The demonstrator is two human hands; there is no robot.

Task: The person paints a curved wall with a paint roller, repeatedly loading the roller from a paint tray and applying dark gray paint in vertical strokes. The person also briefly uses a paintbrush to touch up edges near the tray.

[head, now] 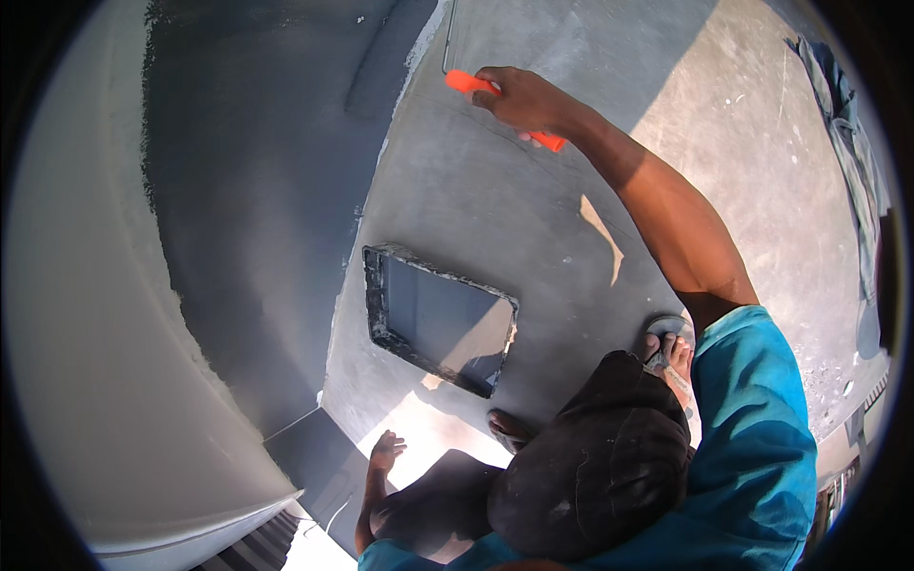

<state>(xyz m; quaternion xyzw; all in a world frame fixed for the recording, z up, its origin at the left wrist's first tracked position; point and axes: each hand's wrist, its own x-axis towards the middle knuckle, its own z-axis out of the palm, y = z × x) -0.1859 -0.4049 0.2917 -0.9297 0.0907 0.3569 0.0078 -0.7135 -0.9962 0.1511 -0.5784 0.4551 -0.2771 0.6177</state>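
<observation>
My right hand (525,100) is closed around the orange handle (468,82) of what looks like a paint roller. Its thin metal rod (448,39) runs up past the top edge, so the roller's head is out of view. My left hand (387,451) hangs low near my left knee, holding nothing, with its fingers somewhat apart. Between my feet and a dark grey painted band (250,178) lies a black rectangular paint tray (374,307), with dried paint on its rim. Grey liquid, likely paint (435,307), covers the tray's bottom and catches reflections.
A pale wall (78,285) rises along the left, beyond the dark band's ragged edge. Grey cement floor (571,300) spreads to the right, partly sunlit. My sandalled foot (675,357) stands near the tray. Crumpled cloth (839,143) lies at the far right.
</observation>
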